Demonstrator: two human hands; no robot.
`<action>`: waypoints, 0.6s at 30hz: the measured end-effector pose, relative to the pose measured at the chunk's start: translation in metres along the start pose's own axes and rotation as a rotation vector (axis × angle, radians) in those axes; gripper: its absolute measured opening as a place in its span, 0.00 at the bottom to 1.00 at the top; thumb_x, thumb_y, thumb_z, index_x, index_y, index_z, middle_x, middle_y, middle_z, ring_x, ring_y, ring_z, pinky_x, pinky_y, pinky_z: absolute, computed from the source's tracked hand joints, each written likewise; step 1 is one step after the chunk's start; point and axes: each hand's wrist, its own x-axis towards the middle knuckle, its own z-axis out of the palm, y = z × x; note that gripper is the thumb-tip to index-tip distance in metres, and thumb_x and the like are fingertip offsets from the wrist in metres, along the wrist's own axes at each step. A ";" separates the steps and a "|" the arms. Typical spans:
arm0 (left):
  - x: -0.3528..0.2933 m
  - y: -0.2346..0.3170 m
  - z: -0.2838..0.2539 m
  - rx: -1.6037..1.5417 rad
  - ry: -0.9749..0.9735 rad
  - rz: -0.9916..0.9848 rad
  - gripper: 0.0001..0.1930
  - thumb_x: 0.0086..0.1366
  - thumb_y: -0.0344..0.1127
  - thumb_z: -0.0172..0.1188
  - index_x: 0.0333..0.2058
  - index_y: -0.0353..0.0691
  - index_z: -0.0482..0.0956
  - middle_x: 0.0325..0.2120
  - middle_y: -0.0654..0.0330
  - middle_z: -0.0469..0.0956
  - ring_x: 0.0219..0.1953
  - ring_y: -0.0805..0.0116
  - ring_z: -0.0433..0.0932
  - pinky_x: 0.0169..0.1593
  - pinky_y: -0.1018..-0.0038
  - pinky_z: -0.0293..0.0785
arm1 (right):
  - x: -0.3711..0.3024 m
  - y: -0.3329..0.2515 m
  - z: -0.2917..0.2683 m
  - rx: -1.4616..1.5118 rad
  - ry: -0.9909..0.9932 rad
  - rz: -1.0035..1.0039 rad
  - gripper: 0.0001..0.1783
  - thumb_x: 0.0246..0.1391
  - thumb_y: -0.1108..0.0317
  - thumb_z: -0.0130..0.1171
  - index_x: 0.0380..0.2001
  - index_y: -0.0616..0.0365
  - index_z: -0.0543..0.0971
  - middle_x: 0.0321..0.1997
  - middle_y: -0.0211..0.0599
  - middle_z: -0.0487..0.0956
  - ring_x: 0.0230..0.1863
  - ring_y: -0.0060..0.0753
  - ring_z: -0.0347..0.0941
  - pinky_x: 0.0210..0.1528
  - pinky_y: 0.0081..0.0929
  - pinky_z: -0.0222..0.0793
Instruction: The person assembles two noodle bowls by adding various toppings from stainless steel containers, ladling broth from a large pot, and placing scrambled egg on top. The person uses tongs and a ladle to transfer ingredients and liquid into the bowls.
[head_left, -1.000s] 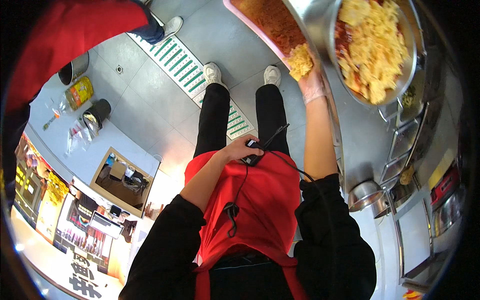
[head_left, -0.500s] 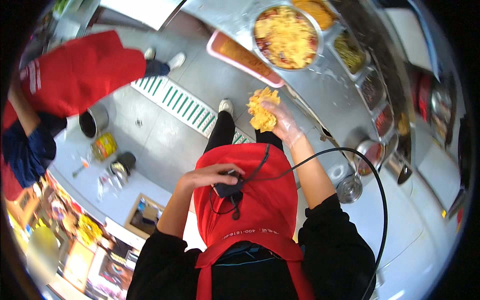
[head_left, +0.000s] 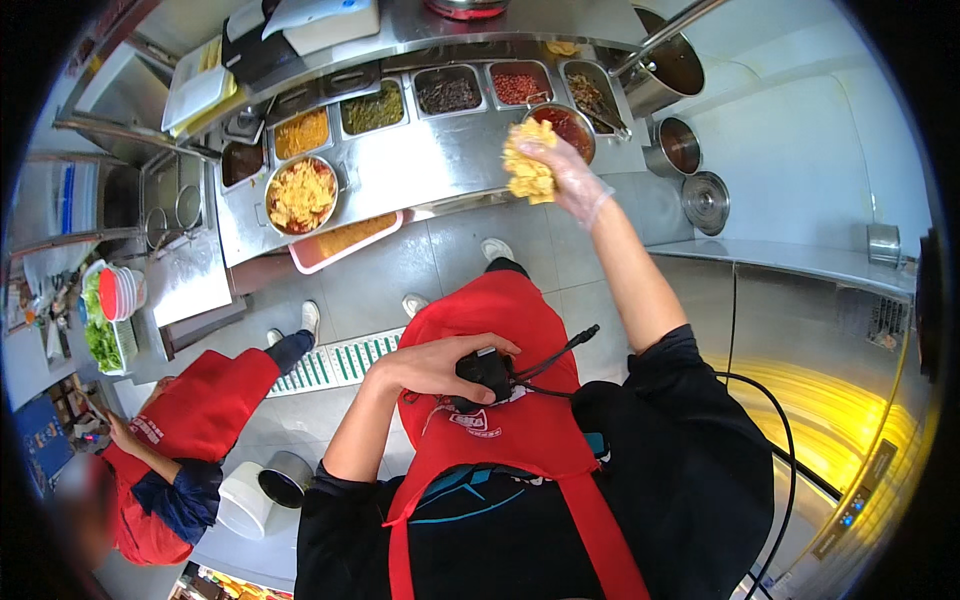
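Note:
My right hand, in a clear plastic glove, is closed round a clump of yellow, crinkled food pieces. It is raised over the near edge of the steel counter, in front of a round pot of red sauce that it partly hides. My left hand lies against my red apron, its fingers curled over a small black device with a black cable. At the counter's left part stands a round metal bowl heaped with similar yellow pieces.
Behind the counter runs a row of steel food pans, one with red bits. A pink-rimmed tray sits below the front edge. A person in a red apron stands at left. Tall pots stand at right.
My view has turned right, so the counter now lies ahead. My right hand, still holding the yellow pieces, has come near the sauce pot. My left hand stays on the black device.

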 end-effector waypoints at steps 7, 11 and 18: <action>0.052 0.041 0.021 -0.044 0.270 -0.104 0.44 0.55 0.31 0.75 0.69 0.39 0.63 0.60 0.56 0.72 0.64 0.64 0.71 0.68 0.69 0.64 | 0.047 0.006 -0.145 -0.307 0.256 0.046 0.39 0.53 0.53 0.77 0.59 0.67 0.74 0.56 0.36 0.83 0.53 0.27 0.80 0.56 0.31 0.76; 0.097 0.047 0.041 -0.327 0.444 0.036 0.50 0.51 0.28 0.76 0.72 0.39 0.60 0.61 0.54 0.72 0.65 0.62 0.70 0.70 0.68 0.62 | 0.097 0.017 -0.183 -0.281 0.128 -0.154 0.35 0.52 0.56 0.78 0.55 0.69 0.76 0.48 0.38 0.86 0.46 0.27 0.82 0.51 0.26 0.77; 0.159 0.056 0.073 -0.297 0.744 0.131 0.49 0.50 0.25 0.75 0.72 0.38 0.61 0.63 0.53 0.73 0.67 0.62 0.69 0.71 0.66 0.62 | 0.119 0.011 -0.176 -1.443 0.200 -0.204 0.40 0.46 0.37 0.73 0.61 0.42 0.79 0.64 0.46 0.71 0.63 0.49 0.75 0.61 0.47 0.74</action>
